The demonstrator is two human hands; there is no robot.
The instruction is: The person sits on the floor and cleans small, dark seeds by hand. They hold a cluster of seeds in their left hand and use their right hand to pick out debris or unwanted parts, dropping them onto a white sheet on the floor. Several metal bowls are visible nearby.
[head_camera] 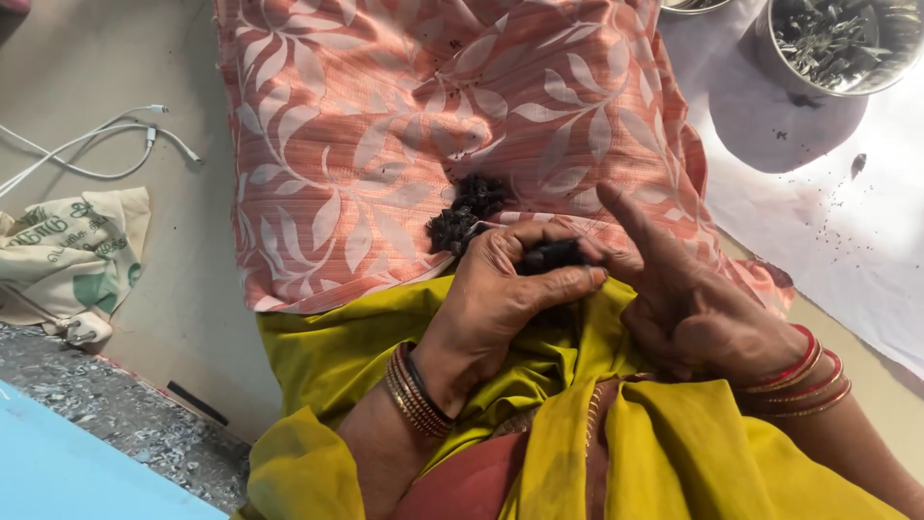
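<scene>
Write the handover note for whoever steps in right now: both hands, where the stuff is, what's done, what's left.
Left hand: closed around a dark clump, thumb beneath it.
Right hand: touching the same clump, index finger raised.
Small dark pile lies on the pink leaf-print cloth over the lap.
Steel bowl of pale bits sits top right on the white sheet.
Done: cannot tell how much.
Left: the clump in hand and the pile.

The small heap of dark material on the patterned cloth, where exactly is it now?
In the head view, the dark heap lies near the middle, on the pink leaf-patterned cloth, just above the left hand, which holds a dark clump.
</scene>
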